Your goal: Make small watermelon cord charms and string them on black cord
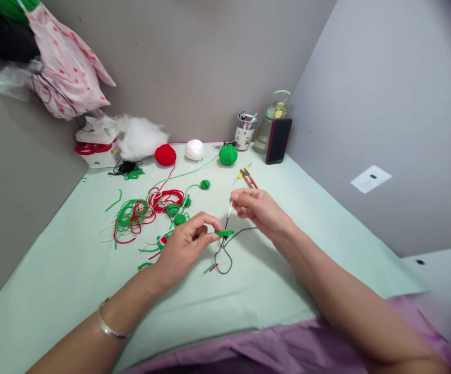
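My left hand [186, 241] pinches a small flat green crocheted piece [225, 233] by its left edge, above the table. Up and to the right, my right hand [262, 212] grips a thin needle [230, 209] between thumb and fingertips. Black yarn [231, 264] runs from the needle down to the green piece, hangs below it in a loop, and trails off rightward under my right hand. Left of my left hand lie small round green crocheted pieces [179, 219] and a tangle of red, green and white yarn [135, 213].
Red [165, 155], white [194, 150] and green yarn balls [228, 155] sit along the back. Orange-handled snips [249, 178] lie beyond my right hand. White stuffing [141, 137], a pen cup [244, 134], a bottle [266, 130] and a phone [279, 140] stand against the wall.
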`<state>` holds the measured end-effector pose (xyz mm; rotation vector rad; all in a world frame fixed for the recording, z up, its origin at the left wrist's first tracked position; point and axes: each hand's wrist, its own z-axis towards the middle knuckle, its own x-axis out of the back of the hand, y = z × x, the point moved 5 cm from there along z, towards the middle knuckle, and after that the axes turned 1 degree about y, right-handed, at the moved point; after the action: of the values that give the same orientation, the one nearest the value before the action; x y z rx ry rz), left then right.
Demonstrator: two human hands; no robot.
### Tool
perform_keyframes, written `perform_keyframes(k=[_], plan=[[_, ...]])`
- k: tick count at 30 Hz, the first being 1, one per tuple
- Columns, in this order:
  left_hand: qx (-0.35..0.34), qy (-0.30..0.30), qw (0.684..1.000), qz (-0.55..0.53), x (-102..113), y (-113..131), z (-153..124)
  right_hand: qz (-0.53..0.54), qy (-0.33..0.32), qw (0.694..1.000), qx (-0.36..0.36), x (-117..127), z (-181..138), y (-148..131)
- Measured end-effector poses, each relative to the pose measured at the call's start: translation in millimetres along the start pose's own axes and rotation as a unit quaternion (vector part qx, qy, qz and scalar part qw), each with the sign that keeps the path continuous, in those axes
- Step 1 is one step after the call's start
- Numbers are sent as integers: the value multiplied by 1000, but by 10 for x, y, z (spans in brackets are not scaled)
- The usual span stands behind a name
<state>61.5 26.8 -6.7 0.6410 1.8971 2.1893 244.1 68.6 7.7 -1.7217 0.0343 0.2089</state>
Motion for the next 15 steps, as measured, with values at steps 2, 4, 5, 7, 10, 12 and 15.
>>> perform_keyframes(k=[2,4,5,7,10,12,15], plan=[[20,-12,999,-33,-17,-5,4,69,44,997,9,93,29,-35],[29,-24,997,-66,-33,-1,14,122,13,992,-5,64,11,-69],[32,-34,996,-81,-40,2,20,139,-22,990,-18,22,-8,-84],[39,-56,992,-109,-45,6,32,144,-71,986,-39,-19,-33,-109],[54,-77,985,-146,-25,16,43,133,35,990,-17,278,59,-156],[60,-80,982,-160,-6,30,46,139,121,983,15,621,165,-200],[66,-81,981,-164,10,54,42,134,214,966,55,1158,303,-245]])
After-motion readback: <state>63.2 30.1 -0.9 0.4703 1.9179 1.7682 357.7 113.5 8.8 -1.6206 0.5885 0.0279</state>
